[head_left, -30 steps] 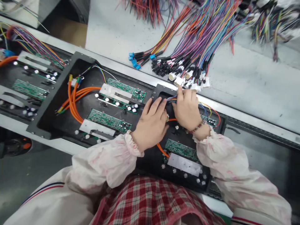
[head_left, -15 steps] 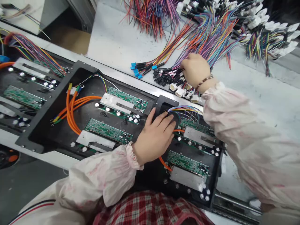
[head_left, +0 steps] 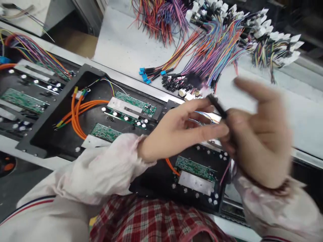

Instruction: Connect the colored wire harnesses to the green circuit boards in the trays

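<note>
Wires [head_left: 40, 53] in many colours arch over the left tray [head_left: 15, 80], just left of the middle tray [head_left: 42, 131]; both lie much as they did half a second ago. Inside the middle tray, orange cables [head_left: 73, 124] loop along its left part, and a white plate [head_left: 123, 105] sits to the right of them, also unchanged. Beyond the middle tray's far edge is the desk [head_left: 121, 40], with blue connectors [head_left: 145, 75] at the ends of some leads and, farther right, a spread of loose harnesses [head_left: 202, 60].

Over the right tray [head_left: 156, 181], beside the middle tray, the left hand [head_left: 176, 132] has lifted and turned from where it lay flat near the join of the two trays. Its thumb and forefinger are parted around the tip of a black piece [head_left: 217, 107]; whether it grips that piece cannot be told. The right hand [head_left: 264, 144], blurred, was among the harnesses beyond the trays; now it is drawn back, to the right of the middle tray, and pinches the black piece between thumb and fingers, above the right tray. A purple wire [head_left: 224, 173] hangs below it.
</note>
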The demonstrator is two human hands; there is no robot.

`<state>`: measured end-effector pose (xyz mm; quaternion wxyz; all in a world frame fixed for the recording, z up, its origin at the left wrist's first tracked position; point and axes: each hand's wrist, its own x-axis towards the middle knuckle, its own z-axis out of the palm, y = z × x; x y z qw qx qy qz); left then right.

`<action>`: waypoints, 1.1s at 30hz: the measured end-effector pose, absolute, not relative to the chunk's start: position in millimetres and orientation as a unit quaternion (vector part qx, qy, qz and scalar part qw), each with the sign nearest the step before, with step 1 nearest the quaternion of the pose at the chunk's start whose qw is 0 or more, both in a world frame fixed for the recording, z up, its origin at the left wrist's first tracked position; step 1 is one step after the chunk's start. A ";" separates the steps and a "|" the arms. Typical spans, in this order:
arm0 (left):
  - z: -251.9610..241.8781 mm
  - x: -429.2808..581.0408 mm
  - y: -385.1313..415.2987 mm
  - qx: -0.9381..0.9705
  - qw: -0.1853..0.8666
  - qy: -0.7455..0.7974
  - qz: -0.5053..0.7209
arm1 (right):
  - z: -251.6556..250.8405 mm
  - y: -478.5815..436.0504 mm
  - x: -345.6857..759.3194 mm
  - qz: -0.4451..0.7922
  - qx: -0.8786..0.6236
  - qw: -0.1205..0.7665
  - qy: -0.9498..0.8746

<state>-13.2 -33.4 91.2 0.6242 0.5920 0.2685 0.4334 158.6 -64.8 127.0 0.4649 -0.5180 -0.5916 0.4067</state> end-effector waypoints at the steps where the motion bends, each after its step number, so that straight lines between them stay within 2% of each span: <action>1: 90.3 -5.7 -28.1 0.552 0.675 0.264 0.412 | 114.8 -79.7 155.6 0.452 -0.518 0.459 -0.562; 5: 67.1 16.3 -11.4 0.488 0.733 0.298 0.369 | 68.9 -102.3 161.7 0.488 -0.566 0.474 -0.465; 9: 51.4 20.5 -5.1 0.478 0.731 0.326 0.362 | 52.5 -95.3 184.3 0.487 -0.584 0.393 -0.517; 14: 50.5 15.0 -1.6 0.476 0.728 0.351 0.346 | 50.5 -80.4 195.0 0.361 -0.615 0.305 -0.631; 23: 40.7 15.6 -3.3 0.469 0.730 0.363 0.339 | 46.9 -80.0 186.0 0.175 -0.635 0.311 -0.685; 27: 41.2 16.4 -2.8 0.465 0.723 0.378 0.343 | 49.1 -77.9 180.2 0.147 -0.631 0.311 -0.696; 30: 43.6 13.0 -0.1 0.480 0.694 0.404 0.353 | 48.8 -77.1 183.0 0.125 -0.640 0.295 -0.699; 33: 43.1 7.9 4.2 0.538 0.628 0.436 0.356 | 46.2 -85.2 200.6 0.083 -0.655 0.234 -0.713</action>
